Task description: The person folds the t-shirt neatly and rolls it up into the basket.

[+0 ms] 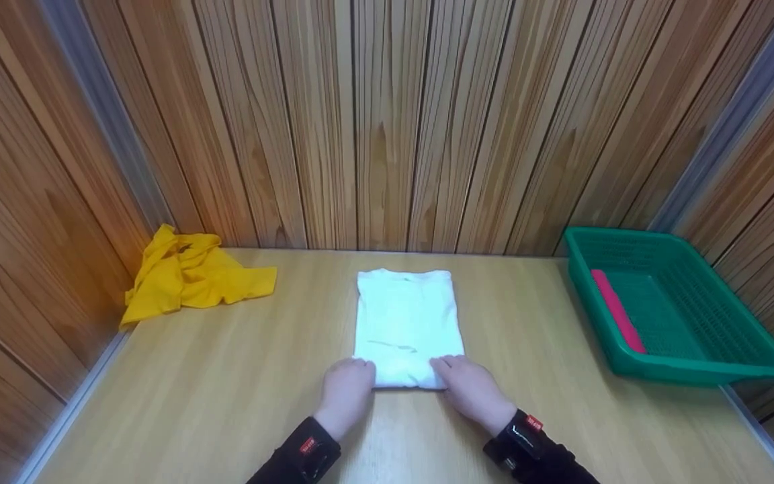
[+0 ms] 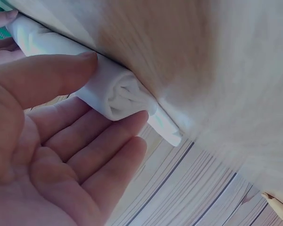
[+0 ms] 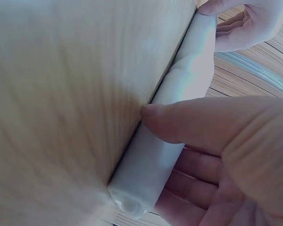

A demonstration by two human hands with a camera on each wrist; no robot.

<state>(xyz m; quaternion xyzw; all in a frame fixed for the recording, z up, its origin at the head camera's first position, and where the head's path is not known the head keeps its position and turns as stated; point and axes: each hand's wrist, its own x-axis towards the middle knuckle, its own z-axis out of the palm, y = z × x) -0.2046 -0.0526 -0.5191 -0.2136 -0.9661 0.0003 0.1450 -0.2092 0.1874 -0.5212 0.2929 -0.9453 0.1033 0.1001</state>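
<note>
A white T-shirt [image 1: 407, 316], folded into a long rectangle, lies flat at the middle of the table, its near end turned into a roll. My left hand [image 1: 349, 392] holds the left end of that roll, thumb on the near side and fingers over the far side. At the right end my right hand [image 1: 471, 388] grips it the same way. In the left wrist view the spiral end of the white T-shirt [image 2: 125, 96] shows between thumb and fingers. The right wrist view has the rolled edge of the white T-shirt [image 3: 146, 165] running along the table under the thumb.
A crumpled yellow cloth [image 1: 192, 272] lies at the back left against the wooden wall [image 1: 387, 134]. To the right stands a green plastic basket [image 1: 696, 370] with a red rolled cloth [image 1: 619, 312] along its left inside wall. Wood-patterned panels enclose the table [image 1: 226, 376] at back and sides.
</note>
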